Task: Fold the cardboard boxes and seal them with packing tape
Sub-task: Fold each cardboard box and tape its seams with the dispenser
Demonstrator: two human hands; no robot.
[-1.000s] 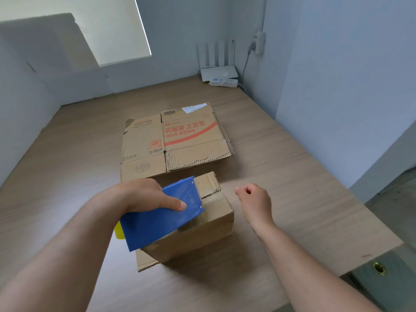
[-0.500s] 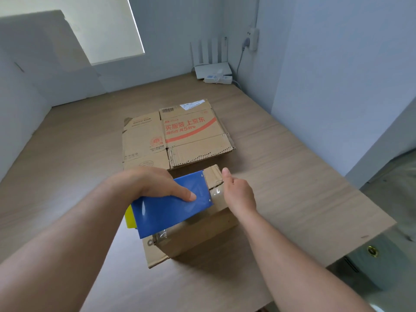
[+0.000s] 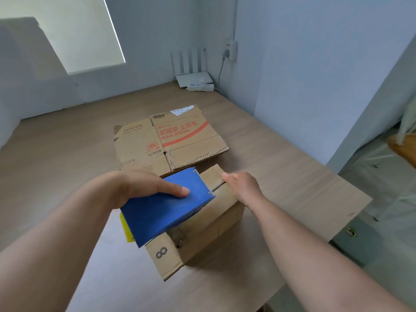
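Note:
A small brown cardboard box [image 3: 209, 230] stands on the wooden table [image 3: 67, 154] in front of me, with a flap marked "8" sticking out at its near side. My left hand [image 3: 144, 188] grips a blue tape dispenser [image 3: 162, 212] laid slantwise over the box top; a yellow part [image 3: 126, 230] shows under its near end. My right hand [image 3: 244, 188] rests on the far right part of the box top, thumb stretched along the flap; its fingers are hidden behind the hand. A flattened cardboard box [image 3: 175, 140] with red print lies just beyond.
A white router [image 3: 193, 75] and a power strip [image 3: 200, 87] sit in the far corner by the wall, cable running up to a socket. The table's right edge [image 3: 351, 212] drops off to the floor. Walls close in on the left, back and right.
My right hand came in from the right and settled on the box top. The dispenser shifted slightly along the box, and the view moved closer.

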